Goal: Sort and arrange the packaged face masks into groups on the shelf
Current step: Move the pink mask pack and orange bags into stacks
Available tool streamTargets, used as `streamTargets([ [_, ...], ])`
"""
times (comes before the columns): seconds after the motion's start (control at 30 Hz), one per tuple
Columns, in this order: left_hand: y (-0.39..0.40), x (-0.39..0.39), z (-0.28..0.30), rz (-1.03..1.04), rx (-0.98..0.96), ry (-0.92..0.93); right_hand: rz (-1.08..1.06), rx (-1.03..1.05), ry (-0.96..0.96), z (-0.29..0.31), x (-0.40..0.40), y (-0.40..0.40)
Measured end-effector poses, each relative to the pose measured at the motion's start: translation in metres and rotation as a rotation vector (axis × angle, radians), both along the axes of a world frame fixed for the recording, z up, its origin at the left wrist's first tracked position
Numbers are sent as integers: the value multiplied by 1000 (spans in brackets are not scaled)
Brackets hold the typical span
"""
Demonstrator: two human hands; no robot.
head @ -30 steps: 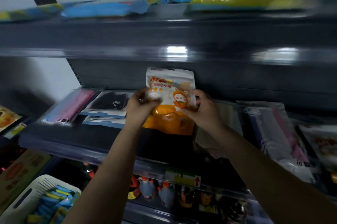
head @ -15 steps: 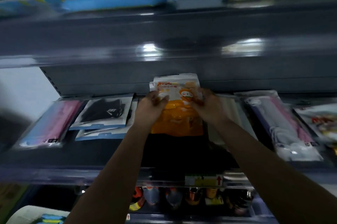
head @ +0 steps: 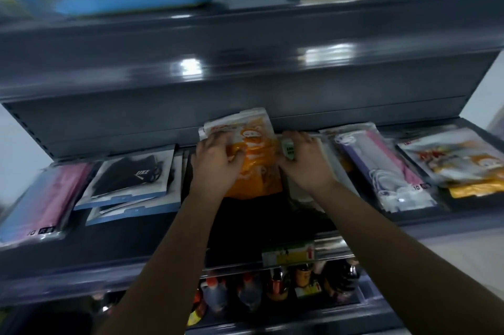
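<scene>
Looking down from the head cam, both hands are on the orange mask pack (head: 252, 160) in the middle of the dark shelf (head: 131, 242). The left hand (head: 215, 162) lies over the pack's left side with its fingers curled onto the plastic, so it's holding that edge. The right hand (head: 305, 162) is at the pack's right edge, fingers bent around it and a small green tag (head: 288, 149); can't tell if it's also gripping the clear pack underneath, too blurry. The pack's far edge sits right up against the shelf's back wall (head: 163, 127), so no room further in.

Left of the hands there's a narrow dark strip of bare shelf, then the black mask packs (head: 131, 173), stacked and slightly skewed, then a pink pack (head: 46, 198) at the far left near the shelf end. Right of the hands is a pink-and-purple pack (head: 381, 168), touching or just overlapping the clear one, and beyond it another orange pack (head: 461, 162) near the right end. The near part of the shelf in front of the orange pack is open, down to the front rail with its yellow price label (head: 289, 254). Bottles (head: 275, 285) stand on the level below.
</scene>
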State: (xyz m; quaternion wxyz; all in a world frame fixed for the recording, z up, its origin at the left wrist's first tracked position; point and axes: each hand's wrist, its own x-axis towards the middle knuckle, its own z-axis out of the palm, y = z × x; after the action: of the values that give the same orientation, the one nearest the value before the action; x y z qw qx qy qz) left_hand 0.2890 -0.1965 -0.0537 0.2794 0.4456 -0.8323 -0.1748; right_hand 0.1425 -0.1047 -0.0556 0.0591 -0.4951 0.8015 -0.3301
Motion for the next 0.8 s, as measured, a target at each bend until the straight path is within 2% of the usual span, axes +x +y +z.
streamTargets([
  [0.2, 45, -47, 7, -88, -217, -198, -77, 69, 243, 6, -35, 52],
  [0.37, 96, -98, 6, -176, -271, -353, -123, 198, 357, 10, -73, 105],
  [0.53, 147, -147, -5, -225, -180, -371, -152, 291, 367, 6, -118, 164],
  [0.8, 198, -192, -28, -219, -45, -381, -218, 321, 316, -8, -169, 224],
])
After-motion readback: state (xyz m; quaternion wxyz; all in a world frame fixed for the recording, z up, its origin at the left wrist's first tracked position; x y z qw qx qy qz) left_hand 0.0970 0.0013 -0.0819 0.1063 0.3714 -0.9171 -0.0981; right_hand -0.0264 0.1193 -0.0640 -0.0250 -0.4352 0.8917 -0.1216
